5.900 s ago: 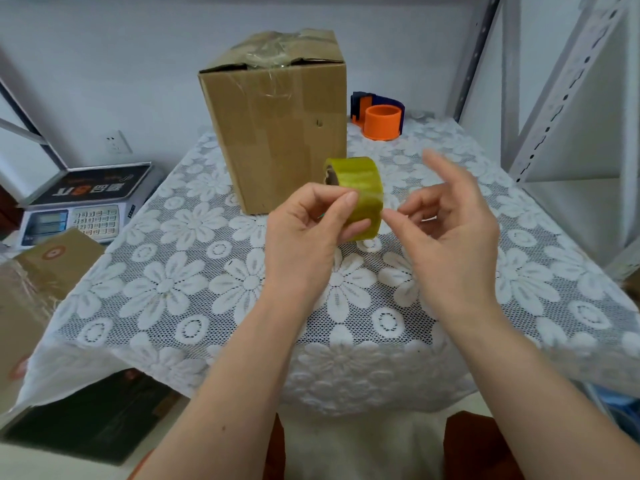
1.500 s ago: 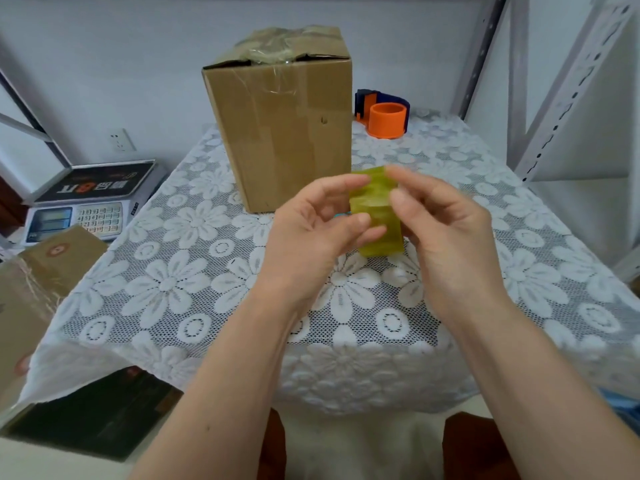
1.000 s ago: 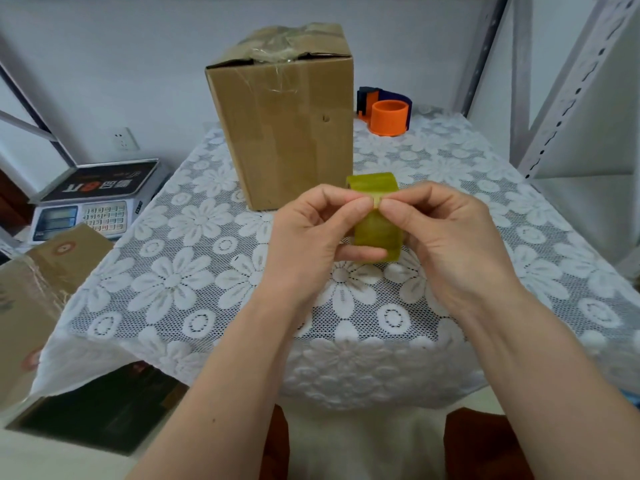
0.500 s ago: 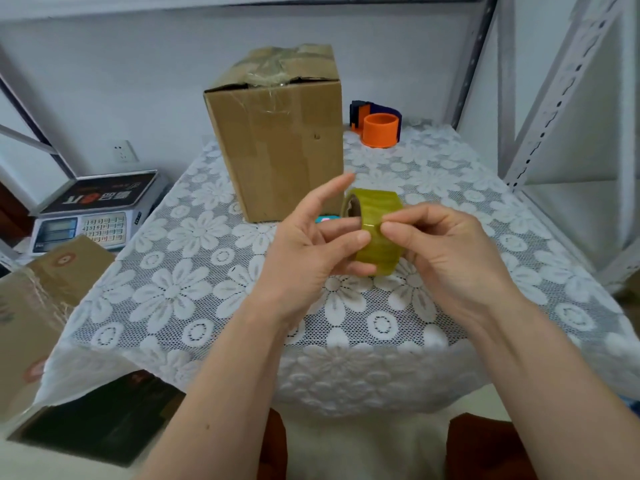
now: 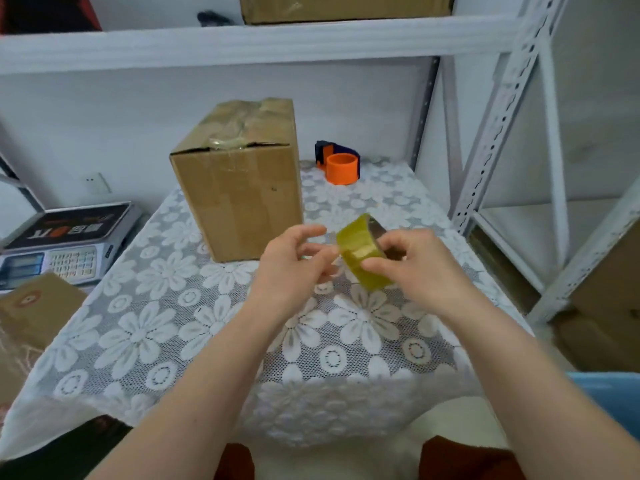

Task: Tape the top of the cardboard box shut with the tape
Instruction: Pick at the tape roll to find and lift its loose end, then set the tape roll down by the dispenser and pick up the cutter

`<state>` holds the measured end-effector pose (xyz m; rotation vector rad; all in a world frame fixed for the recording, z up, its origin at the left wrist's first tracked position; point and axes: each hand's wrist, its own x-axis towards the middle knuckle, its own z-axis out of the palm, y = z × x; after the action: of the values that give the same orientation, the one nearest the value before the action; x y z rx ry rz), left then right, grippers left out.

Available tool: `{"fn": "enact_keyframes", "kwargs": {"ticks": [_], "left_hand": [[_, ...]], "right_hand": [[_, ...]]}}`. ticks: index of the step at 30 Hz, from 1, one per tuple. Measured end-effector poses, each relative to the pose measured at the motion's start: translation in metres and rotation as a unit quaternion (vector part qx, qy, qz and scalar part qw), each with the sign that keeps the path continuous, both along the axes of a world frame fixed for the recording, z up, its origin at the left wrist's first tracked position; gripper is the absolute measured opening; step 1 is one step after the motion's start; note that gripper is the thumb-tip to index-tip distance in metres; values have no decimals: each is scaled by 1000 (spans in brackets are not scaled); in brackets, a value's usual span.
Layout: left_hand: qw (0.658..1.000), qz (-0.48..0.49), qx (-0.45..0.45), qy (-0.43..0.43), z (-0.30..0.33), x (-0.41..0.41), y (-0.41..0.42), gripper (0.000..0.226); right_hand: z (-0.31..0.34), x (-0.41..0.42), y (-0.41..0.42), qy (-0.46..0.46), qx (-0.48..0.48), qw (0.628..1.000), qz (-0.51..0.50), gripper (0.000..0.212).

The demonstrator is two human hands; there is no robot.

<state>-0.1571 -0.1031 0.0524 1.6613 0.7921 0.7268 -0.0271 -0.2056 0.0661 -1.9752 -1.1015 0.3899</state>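
Observation:
A tall brown cardboard box [image 5: 242, 195] stands upright on the lace-covered table [image 5: 145, 327], at the back left. Its top flaps are down, with crumpled clear tape over the seam and a small gap at the front edge. A yellowish tape roll [image 5: 360, 252] is held above the table in front of the box, to its right. My right hand [image 5: 415, 268] grips the roll. My left hand [image 5: 294, 268] pinches the tape's free end at the roll's left side, and a short clear strip spans between them.
An orange and blue tape dispenser [image 5: 341, 164] sits behind the box at the right. A weighing scale [image 5: 62, 244] and a small carton [image 5: 31, 310] lie to the left. White metal shelf posts [image 5: 498, 109] rise at the right, and a shelf [image 5: 242, 43] runs overhead.
The roll has passed from my left hand to my right, which draws it rightward. My left fingers now pinch the peeled tape end. The view has tilted up, showing the shelf above.

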Motion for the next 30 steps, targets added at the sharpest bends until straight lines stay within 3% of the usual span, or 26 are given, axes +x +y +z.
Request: {"fn": "enact_keyframes", "kwargs": {"ticks": [2, 3, 6, 8, 13, 21, 26, 30], "left_hand": [[994, -24, 58, 94, 6, 9, 8, 24], [993, -40, 48, 99, 9, 15, 12, 20], [996, -67, -17, 52, 16, 37, 24, 17], [997, -63, -39, 29, 18, 53, 33, 18], [998, -15, -42, 36, 14, 87, 54, 33], [998, 24, 13, 64, 3, 103, 77, 48], [999, 25, 1, 31, 4, 100, 75, 41], [1000, 2, 9, 19, 11, 85, 65, 24]], "right_hand": [[10, 24, 10, -132, -109, 985, -33, 16], [14, 36, 17, -167, -139, 975, -53, 15], [13, 72, 51, -220, -143, 960, -95, 11], [8, 92, 76, -245, -150, 952, -102, 28], [-7, 135, 138, -216, -131, 957, -141, 40], [-35, 183, 205, -242, -100, 959, -111, 34], [-43, 169, 197, -254, -75, 962, -71, 56], [-34, 112, 155, -245, -80, 966, 0, 33]]}}
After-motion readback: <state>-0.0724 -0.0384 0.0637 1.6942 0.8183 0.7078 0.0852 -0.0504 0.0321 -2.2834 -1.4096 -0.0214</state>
